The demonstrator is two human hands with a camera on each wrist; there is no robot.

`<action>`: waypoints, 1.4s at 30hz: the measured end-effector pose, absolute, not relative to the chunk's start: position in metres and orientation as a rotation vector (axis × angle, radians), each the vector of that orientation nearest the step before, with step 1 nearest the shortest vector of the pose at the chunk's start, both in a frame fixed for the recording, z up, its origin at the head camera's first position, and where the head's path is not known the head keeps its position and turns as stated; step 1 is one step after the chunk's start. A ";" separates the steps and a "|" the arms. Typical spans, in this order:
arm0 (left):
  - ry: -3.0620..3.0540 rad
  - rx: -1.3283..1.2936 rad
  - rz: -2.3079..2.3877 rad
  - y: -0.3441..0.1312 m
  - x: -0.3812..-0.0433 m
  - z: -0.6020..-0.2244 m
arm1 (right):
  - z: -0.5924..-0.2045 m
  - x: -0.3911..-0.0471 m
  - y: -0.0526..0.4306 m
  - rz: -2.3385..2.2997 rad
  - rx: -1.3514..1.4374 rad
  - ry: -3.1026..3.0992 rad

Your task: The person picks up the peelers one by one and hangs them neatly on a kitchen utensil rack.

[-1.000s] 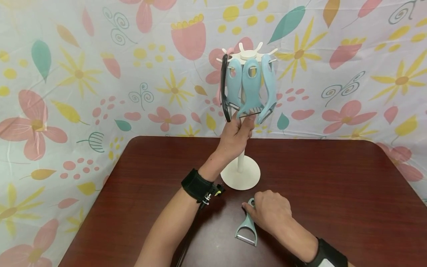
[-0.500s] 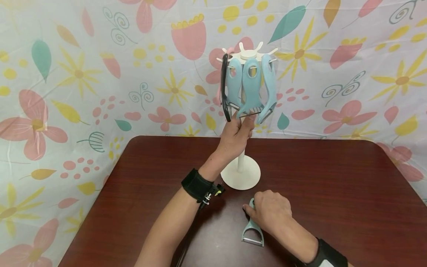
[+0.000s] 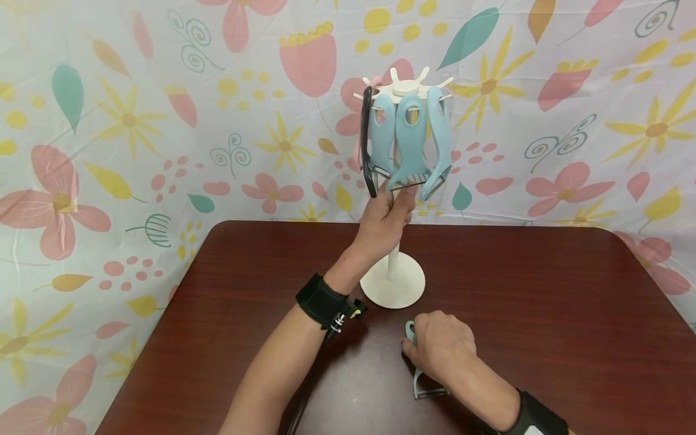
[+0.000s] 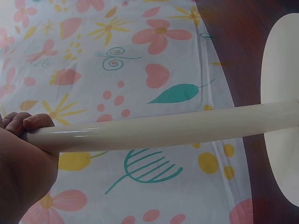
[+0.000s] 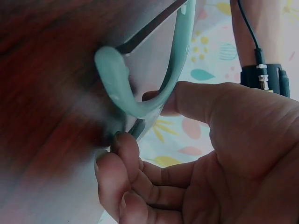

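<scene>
In the head view, my left hand (image 3: 382, 226) grips the upper part of the white pole (image 4: 163, 130) of a hanging rack. Its round base (image 3: 393, 293) stands on the table. Low over the tabletop, my right hand (image 3: 443, 344) holds a light blue-green peeler (image 5: 135, 107) by its handle. The right wrist view shows the thumb and fingertips pinching it just behind the Y-shaped head, with the metal blade (image 5: 152, 25) across its prongs. From the head camera the hand covers most of the handle; the handle's holed end (image 3: 410, 329) sticks out past the thumb.
Several light blue utensils (image 3: 411, 142) and a black one (image 3: 367, 142) hang from the rack's white hooked top (image 3: 405, 89). Something pink hangs behind them. A flowered cloth (image 3: 163, 133) covers the wall behind the dark brown table (image 3: 516, 290).
The peeler's head has swung rightward, partly under my right hand, as it turned between the fingers. My left hand and the rack have stayed put.
</scene>
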State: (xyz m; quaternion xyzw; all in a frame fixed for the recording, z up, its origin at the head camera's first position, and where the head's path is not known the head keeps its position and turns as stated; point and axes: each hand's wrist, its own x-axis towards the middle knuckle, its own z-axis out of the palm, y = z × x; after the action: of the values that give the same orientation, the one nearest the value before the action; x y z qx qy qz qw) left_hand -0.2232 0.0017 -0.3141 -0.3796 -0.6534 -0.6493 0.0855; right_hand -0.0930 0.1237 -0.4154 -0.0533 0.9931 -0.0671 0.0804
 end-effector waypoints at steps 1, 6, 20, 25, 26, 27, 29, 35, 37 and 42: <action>-1.948 -1.135 -1.935 0.002 -0.223 -0.314 | -0.415 -0.093 0.124 -0.200 -0.158 2.968; -1.943 -1.146 -1.937 0.002 -0.223 -0.313 | -0.413 -0.093 0.126 -0.205 -0.158 2.957; -1.947 -1.141 -1.941 0.005 -0.235 -0.327 | -0.403 -0.094 0.135 -0.279 -0.151 3.035; -1.921 -1.163 -1.938 0.006 -0.240 -0.331 | -0.397 -0.093 0.141 -0.370 -0.172 3.103; -1.916 -1.168 -1.937 0.006 -0.240 -0.332 | -0.396 -0.094 0.142 -0.400 -0.181 3.118; -1.911 -1.173 -1.937 0.006 -0.240 -0.332 | -0.395 -0.094 0.144 -0.429 -0.191 3.132; -1.911 -1.175 -1.934 0.005 -0.240 -0.332 | -0.392 -0.094 0.147 -0.485 -0.211 3.172; -1.920 -1.165 -1.933 0.005 -0.240 -0.332 | -0.382 -0.098 0.158 -0.587 -0.233 3.244; -1.931 -1.158 -1.936 0.004 -0.239 -0.332 | -0.379 -0.099 0.161 -0.608 -0.224 3.250; -1.953 -1.137 -1.947 0.003 -0.231 -0.323 | -0.371 -0.103 0.169 -0.641 -0.235 3.279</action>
State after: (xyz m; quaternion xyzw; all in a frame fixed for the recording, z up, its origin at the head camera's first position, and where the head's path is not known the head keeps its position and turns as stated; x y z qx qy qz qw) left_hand -0.2305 0.0030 -0.3230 -0.3800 -0.6526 -0.6507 0.0795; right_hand -0.1028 0.1688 -0.3707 -0.0697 0.9737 -0.1904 -0.1037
